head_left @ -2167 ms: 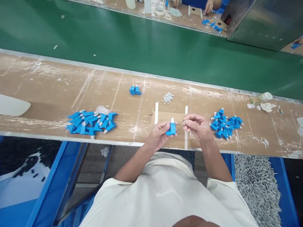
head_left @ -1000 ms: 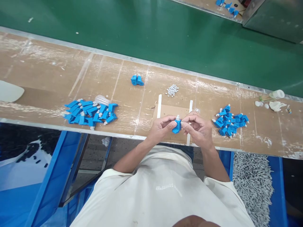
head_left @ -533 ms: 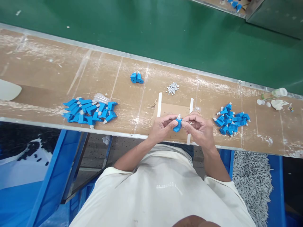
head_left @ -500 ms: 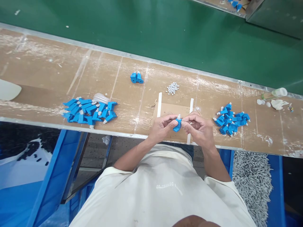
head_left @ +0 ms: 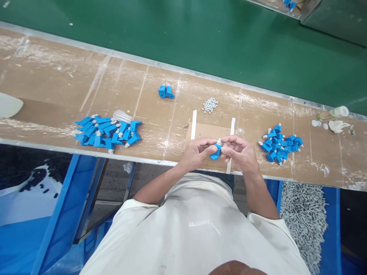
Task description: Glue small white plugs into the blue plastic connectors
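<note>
A small blue plastic part (head_left: 215, 152) with a white tip is held between both hands above a cardboard piece (head_left: 210, 131). My left hand (head_left: 197, 152) pinches its left side with thumb and fingers. My right hand (head_left: 240, 152) closes on it from the right, near the white tip; whether a small piece sits between those fingertips is hidden. Beyond the hands lies a small heap of whitish pellet-like pieces (head_left: 210, 105). Similar blue parts with white tips form a left pile (head_left: 107, 131) and a right pile (head_left: 279, 144).
Two blue parts (head_left: 166, 91) stand at the back of the brown bench (head_left: 151, 126). A clear plastic cup (head_left: 122, 116) lies by the left pile. At right are a capped tube (head_left: 334, 112) and a crumpled white scrap (head_left: 338, 126). A blue bin holds grey pieces (head_left: 302, 221).
The blue part is tilted more to the right in my fingers, showing more of its side. My right fingers have shifted slightly around it. The view has moved a little.
</note>
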`<state>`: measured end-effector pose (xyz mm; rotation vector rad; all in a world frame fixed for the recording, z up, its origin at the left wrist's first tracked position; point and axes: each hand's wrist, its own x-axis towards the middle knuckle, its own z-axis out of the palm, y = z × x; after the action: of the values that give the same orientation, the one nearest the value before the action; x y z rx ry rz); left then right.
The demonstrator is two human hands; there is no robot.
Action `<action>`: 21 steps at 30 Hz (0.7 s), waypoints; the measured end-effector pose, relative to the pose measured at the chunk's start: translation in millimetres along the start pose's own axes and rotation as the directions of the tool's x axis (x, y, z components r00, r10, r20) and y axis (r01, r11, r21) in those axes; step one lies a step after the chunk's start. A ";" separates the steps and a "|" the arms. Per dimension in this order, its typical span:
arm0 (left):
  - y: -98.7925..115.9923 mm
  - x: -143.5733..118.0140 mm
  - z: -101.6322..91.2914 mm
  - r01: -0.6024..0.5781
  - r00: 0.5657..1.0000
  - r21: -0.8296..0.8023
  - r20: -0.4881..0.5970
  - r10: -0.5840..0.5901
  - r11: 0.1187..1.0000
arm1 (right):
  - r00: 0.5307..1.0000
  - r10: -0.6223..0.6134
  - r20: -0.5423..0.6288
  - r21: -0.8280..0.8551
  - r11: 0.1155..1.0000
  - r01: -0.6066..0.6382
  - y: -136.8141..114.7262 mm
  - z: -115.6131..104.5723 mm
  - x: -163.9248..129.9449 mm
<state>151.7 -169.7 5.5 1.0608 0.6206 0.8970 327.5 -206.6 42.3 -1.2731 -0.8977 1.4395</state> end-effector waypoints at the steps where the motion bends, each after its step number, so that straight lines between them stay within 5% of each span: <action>1: -0.3 0.0 0.0 0.006 1.000 0.003 0.002 -0.006 1.000 | 1.000 0.005 0.002 0.016 1.000 -0.006 1.6 -0.6 0.0; 9: -1.9 3.1 -2.9 0.010 0.999 0.014 0.052 -0.011 1.000 | 0.997 0.074 0.014 0.038 0.996 -0.075 9.5 -7.0 2.8; 16: 2.9 1.9 -4.9 0.028 0.985 0.053 0.167 -0.036 0.998 | 0.977 0.168 0.134 -0.035 0.986 -0.164 8.1 -14.9 5.3; 19: 17.2 9.0 -20.8 0.028 0.981 0.149 0.188 -0.057 0.988 | 0.982 0.134 0.133 -0.075 0.989 -0.125 -2.9 -18.6 1.2; 21: 31.9 22.3 -47.0 -0.001 0.997 0.290 0.069 -0.020 0.957 | 0.988 0.088 0.126 -0.097 0.992 -0.076 -11.4 -23.4 -2.7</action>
<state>115.4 -122.0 16.8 1.3468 0.7116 0.7699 352.6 -208.0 49.7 -1.3090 -1.0193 1.5766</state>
